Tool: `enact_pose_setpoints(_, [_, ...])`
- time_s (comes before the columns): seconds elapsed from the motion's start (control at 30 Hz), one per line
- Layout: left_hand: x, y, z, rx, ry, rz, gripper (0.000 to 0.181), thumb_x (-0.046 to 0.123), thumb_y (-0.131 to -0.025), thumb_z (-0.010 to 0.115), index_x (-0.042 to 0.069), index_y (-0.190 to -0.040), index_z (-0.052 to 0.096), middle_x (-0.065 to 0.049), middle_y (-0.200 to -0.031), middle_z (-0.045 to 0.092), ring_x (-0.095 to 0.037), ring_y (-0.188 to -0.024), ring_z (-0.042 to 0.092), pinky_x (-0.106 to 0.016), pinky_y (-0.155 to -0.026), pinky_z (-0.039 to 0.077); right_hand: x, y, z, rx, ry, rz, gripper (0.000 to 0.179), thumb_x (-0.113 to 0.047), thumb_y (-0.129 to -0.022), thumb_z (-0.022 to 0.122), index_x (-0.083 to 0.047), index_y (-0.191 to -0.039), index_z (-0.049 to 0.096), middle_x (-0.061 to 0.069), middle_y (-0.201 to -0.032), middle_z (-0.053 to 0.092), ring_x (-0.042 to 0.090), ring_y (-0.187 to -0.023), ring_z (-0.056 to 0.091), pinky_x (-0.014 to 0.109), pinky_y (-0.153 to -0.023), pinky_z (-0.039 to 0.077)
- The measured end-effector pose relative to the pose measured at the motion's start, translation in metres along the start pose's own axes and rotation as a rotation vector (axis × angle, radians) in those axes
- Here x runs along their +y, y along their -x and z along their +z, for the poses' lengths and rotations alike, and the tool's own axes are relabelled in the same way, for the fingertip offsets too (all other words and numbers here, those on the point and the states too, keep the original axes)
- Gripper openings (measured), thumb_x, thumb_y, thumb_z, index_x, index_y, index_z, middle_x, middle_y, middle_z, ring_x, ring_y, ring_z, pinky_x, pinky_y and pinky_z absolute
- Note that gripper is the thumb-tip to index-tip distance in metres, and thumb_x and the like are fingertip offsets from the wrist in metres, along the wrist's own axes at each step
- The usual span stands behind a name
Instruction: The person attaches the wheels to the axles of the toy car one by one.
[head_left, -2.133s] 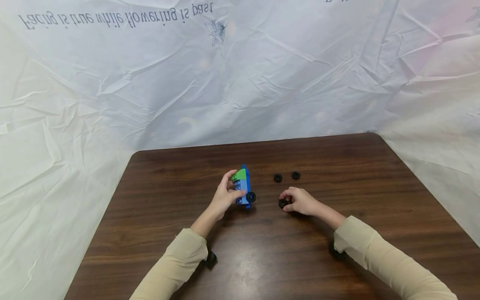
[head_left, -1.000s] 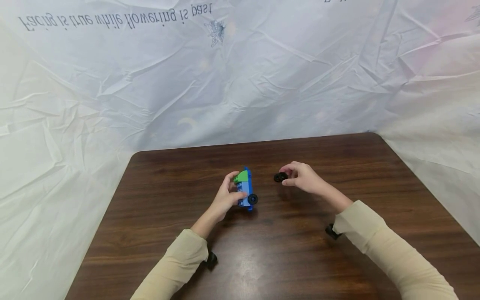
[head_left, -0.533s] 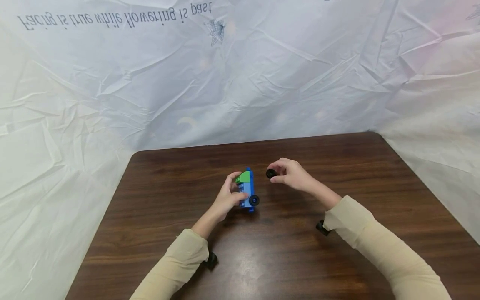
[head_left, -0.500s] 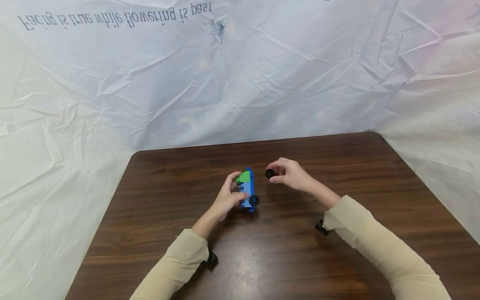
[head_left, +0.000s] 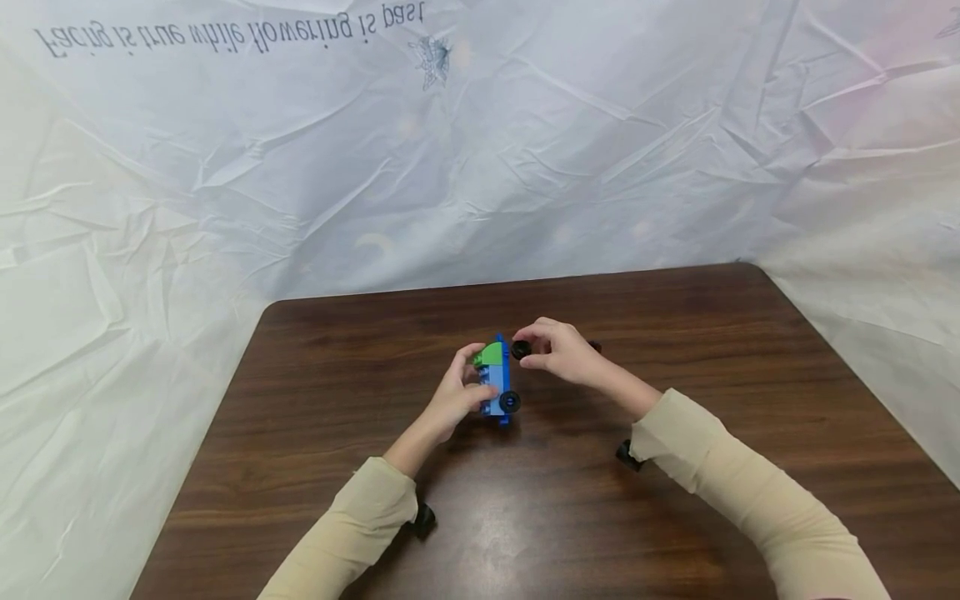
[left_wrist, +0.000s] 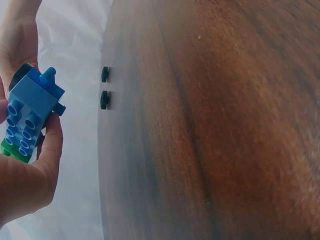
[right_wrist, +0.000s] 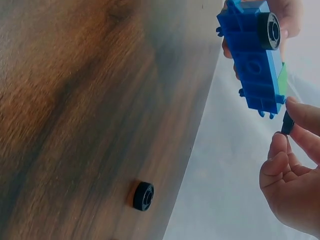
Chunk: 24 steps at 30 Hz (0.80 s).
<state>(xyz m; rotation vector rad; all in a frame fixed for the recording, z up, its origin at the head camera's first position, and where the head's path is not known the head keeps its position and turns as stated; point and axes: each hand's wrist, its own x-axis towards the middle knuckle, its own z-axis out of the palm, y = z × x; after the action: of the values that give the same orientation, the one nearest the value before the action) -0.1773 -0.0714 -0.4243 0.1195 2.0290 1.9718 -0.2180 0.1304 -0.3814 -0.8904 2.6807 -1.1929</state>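
Note:
My left hand grips a toy block car with a blue base, a light blue studded brick and a green piece. The car is tipped so its underside faces right. A black wheel sits on the car's near end. With thumb and fingertips, my right hand pinches another black wheel beside the far end. In the right wrist view this pinched wheel is close to an axle peg; whether they touch I cannot tell. Bare pegs stick out on the other side.
Two loose black wheels stand out on the dark wooden table in the left wrist view, an upper wheel and a lower wheel. In the head view one wheel is partly behind my right hand. White sheeting hangs behind the table.
My right hand has carried the pinched wheel from the tabletop away from me, then left to the car's far end. My left hand and the car have shifted only slightly right.

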Motion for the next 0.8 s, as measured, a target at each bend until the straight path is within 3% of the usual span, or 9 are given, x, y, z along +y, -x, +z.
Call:
enact_pose_setpoints(0.43, [0.001, 0.0, 0.0, -0.012, 0.026, -0.011, 0.068, 0.003, -0.078, 0.057, 0.014, -0.136, 0.023, -0.016, -0.109, 0.046, -0.019, -0.088, 0.054, -0.029, -0.066, 0.049, -0.008, 0.001, 0.009, 0.058, 0.002, -0.047, 0.032, -0.008, -0.078, 0.065, -0.003, -0.109, 0.057, 0.009, -0.095, 0.055, 0.011, -0.063, 0.047, 0.024, -0.057, 0.042])
enact_pose_setpoints(0.8, [0.002, 0.001, 0.0, -0.016, 0.012, -0.009, 0.065, 0.006, -0.079, 0.058, 0.018, -0.135, 0.026, -0.016, -0.113, 0.047, -0.018, -0.089, 0.056, -0.031, -0.068, 0.05, -0.01, 0.002, 0.017, 0.116, 0.081, -0.104, 0.033, -0.007, -0.077, 0.066, -0.003, -0.109, 0.057, 0.007, -0.094, 0.055, 0.01, -0.066, 0.047, 0.023, -0.058, 0.042])
